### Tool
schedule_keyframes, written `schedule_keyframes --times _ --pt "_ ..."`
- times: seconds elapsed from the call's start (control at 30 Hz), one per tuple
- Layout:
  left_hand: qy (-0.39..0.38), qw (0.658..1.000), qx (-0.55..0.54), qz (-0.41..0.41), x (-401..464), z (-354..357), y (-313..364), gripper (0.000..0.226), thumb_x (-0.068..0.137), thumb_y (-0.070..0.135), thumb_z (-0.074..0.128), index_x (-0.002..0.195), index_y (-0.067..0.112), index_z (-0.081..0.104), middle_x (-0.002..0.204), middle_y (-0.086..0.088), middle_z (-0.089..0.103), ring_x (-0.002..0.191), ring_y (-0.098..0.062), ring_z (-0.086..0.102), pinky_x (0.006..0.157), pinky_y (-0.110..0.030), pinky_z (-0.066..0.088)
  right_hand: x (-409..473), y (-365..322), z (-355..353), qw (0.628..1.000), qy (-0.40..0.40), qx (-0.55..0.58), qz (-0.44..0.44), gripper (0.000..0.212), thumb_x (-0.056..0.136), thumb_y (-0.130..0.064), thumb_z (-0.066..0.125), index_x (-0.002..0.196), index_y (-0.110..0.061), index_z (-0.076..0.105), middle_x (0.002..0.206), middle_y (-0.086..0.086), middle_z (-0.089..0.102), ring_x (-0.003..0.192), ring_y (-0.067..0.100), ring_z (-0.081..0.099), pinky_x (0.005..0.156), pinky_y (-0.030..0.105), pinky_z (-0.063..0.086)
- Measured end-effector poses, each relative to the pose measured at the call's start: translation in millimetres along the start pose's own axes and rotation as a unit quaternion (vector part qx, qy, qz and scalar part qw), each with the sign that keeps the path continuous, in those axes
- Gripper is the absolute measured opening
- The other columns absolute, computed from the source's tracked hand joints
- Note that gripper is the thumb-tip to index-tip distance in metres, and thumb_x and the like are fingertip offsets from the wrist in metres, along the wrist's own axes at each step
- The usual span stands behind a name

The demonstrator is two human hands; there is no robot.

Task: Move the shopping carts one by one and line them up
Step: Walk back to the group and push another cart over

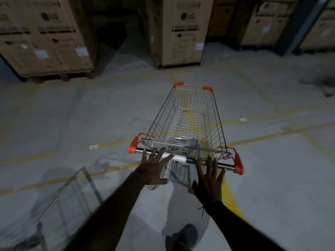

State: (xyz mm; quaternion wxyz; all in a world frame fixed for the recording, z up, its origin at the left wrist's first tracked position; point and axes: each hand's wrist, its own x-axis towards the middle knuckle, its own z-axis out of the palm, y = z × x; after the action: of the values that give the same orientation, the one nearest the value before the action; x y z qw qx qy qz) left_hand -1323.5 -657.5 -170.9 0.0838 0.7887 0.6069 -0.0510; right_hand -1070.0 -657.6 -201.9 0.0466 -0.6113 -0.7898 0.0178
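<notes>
A wire shopping cart with orange corner caps stands in front of me on the concrete floor, its empty basket pointing away. Its chrome handle bar runs between two orange end caps. My left hand has its fingers spread straight, the fingertips at the left part of the bar. My right hand is also spread flat, fingertips at the right part of the bar. Neither hand curls round the handle. A second wire cart is blurred at the lower left.
Tall cardboard boxes on pallets stand ahead: a wide stack at the far left, one box straight ahead, more boxes at the right. Yellow lines cross the floor. My shoe shows at the bottom.
</notes>
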Motion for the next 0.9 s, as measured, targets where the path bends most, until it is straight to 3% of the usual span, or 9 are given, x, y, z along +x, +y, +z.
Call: schedule_keyframes --times 0.2,0.37,0.53,0.7,0.8,0.9 --pt "0.002 0.998 0.006 0.067 98 -13 16 0.106 0.073 0.072 0.059 0.148 0.046 -0.010 0.162 0.000 -0.016 0.148 -0.034 -0.011 0.112 -0.067 -0.008 45 47 0 0.997 0.003 0.010 0.075 0.114 0.061 -0.037 0.083 0.155 -0.028 0.020 0.160 0.025 0.010 0.147 0.045 0.003 0.111 0.069 0.002" --pt "0.009 0.993 0.007 0.118 184 -30 32 0.102 0.074 0.073 0.057 0.150 0.046 -0.005 0.159 0.005 -0.018 0.148 -0.031 -0.011 0.111 -0.063 -0.012 89 91 -5 0.993 0.002 0.017 0.118 0.118 0.053 -0.030 0.083 0.154 -0.024 0.023 0.158 0.028 0.016 0.145 0.048 0.011 0.107 0.073 0.009" --pt "0.006 0.988 -0.010 0.156 266 -42 49 0.104 0.073 0.076 0.055 0.141 0.055 -0.020 0.157 0.008 -0.023 0.148 -0.031 -0.014 0.112 -0.063 -0.011 135 137 -10 0.988 -0.002 0.015 0.156 0.116 0.050 -0.024 0.083 0.153 -0.019 0.029 0.157 0.030 0.016 0.142 0.052 0.019 0.104 0.077 0.018" --pt "-0.019 0.983 -0.035 0.178 346 -55 64 0.105 0.076 0.066 0.061 0.137 0.058 -0.024 0.157 0.010 -0.027 0.144 -0.024 -0.026 0.111 -0.060 -0.015 185 175 -10 0.982 -0.012 -0.010 0.190 0.116 0.054 -0.029 0.080 0.155 -0.019 0.023 0.158 0.030 0.011 0.144 0.051 0.013 0.106 0.076 0.014" --pt "-0.021 0.979 -0.029 0.201 396 -59 64 0.105 0.076 0.066 0.061 0.139 0.056 -0.023 0.156 0.008 -0.029 0.144 -0.027 -0.026 0.109 -0.059 -0.019 218 193 -9 0.977 -0.001 -0.011 0.213 0.117 0.054 -0.030 0.080 0.155 -0.022 0.022 0.156 0.029 0.019 0.143 0.050 0.018 0.106 0.074 0.011" --pt "-0.025 0.973 -0.018 0.227 449 -68 60 0.104 0.076 0.065 0.059 0.139 0.054 -0.023 0.153 0.008 -0.033 0.145 -0.029 -0.026 0.109 -0.060 -0.019 257 207 -9 0.968 0.002 -0.011 0.249 0.114 0.060 -0.024 0.077 0.156 -0.028 0.015 0.154 0.025 0.028 0.144 0.045 0.023 0.108 0.072 0.019"
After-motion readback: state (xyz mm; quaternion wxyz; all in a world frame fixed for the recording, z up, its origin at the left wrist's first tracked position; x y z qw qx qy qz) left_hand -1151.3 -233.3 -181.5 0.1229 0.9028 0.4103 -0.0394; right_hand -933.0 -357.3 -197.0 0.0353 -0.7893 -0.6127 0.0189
